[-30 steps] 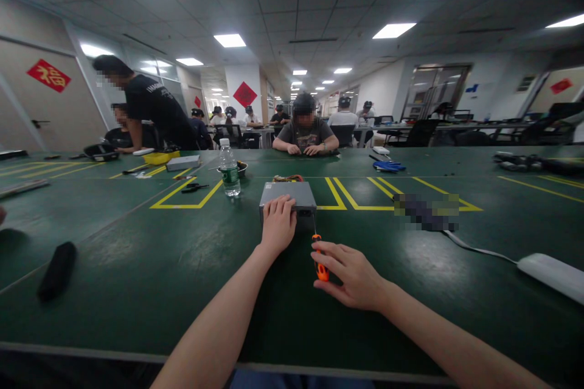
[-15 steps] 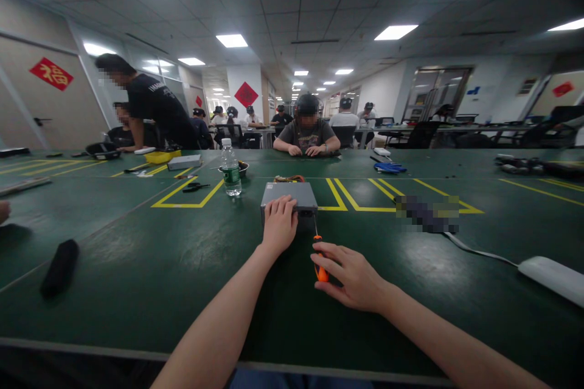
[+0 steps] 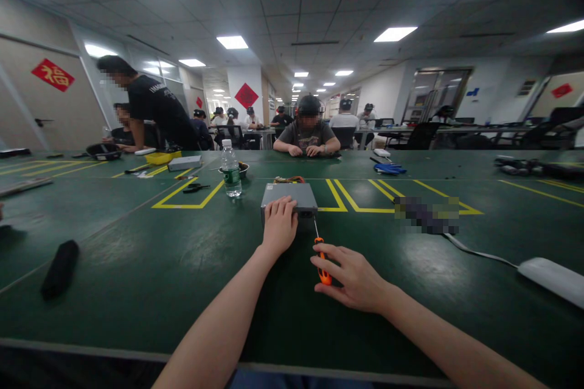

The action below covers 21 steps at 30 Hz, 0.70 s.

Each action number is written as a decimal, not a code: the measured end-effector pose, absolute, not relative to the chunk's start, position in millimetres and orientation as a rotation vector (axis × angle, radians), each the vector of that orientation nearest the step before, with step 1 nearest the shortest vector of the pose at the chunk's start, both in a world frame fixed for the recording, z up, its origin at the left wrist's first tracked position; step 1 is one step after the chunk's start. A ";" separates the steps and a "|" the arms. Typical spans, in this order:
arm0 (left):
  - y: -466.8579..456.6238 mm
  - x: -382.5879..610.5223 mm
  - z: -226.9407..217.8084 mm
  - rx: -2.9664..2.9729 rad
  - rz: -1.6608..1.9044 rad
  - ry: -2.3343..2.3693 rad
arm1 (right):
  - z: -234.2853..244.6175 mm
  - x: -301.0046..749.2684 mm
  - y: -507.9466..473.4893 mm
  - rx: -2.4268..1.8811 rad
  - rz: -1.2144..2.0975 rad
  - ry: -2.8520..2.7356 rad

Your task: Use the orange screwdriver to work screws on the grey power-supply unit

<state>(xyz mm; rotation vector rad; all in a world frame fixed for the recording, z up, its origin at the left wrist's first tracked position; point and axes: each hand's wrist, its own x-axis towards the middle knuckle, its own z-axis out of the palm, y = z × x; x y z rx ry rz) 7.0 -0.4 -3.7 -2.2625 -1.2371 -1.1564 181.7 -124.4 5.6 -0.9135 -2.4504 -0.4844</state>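
**Screwdriver at the corner, metal box looking closed up**

The grey metal box [image 3: 296,189] sits on the green table [image 3: 182,298] straight in front of you, its socket [image 3: 307,214] facing you. As far as you can see, its casing is on, so the work looks to be at an early or a closing stage; which one can't be told. The screw, if there is one, is too small to make out, so what is left there is unclear.

Your left hand [image 3: 280,223] lies over the near edge, fingers extended on top; whether the thumb pinches is hidden. Your right hand [image 3: 351,276] has fingers and thumb loosely around the orange screwdriver [image 3: 323,267], its tip by the box's near right corner. Cables [image 3: 292,180] lie behind the box; a bottle [image 3: 232,175] stands beyond it, to the left.
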 end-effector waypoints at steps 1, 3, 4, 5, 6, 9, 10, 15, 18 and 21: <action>-0.6 7.0 -3.4 -2.263 -1.156 -1.239 | 4.7 182.2 -123.8 -0.899 -0.467 -2.405; -1.2 6.9 -2.8 -2.259 -1.160 -1.246 | 2.1 183.9 -122.5 -0.887 -0.412 -2.307; -1.5 6.8 -2.5 -2.259 -1.161 -1.246 | 1.0 184.9 -122.2 -0.893 -0.380 -2.271; -1.8 6.8 -2.3 -2.260 -1.159 -1.245 | 0.4 185.8 -122.2 -0.900 -0.350 -2.258; -2.0 6.8 -2.2 -2.261 -1.157 -1.242 | 0.5 186.5 -122.7 -0.903 -0.324 -2.268; -2.2 7.0 -2.1 -2.258 -1.151 -1.238 | 4.2 186.5 -125.9 -0.893 -0.292 -2.374; -2.1 7.1 -2.2 -2.257 -1.151 -1.241 | 6.0 185.8 -126.9 -0.888 -0.309 -2.413; -2.0 7.4 -2.6 -2.265 -1.148 -1.251 | 8.0 182.9 -126.0 -0.862 -0.461 -2.423; -2.4 7.3 -2.4 -2.261 -1.148 -1.259 | 3.4 184.3 -122.5 -0.835 -0.425 -2.303; -2.5 7.2 -2.0 -2.267 -1.147 -1.250 | 0.5 186.3 -121.6 -0.831 -0.365 -2.268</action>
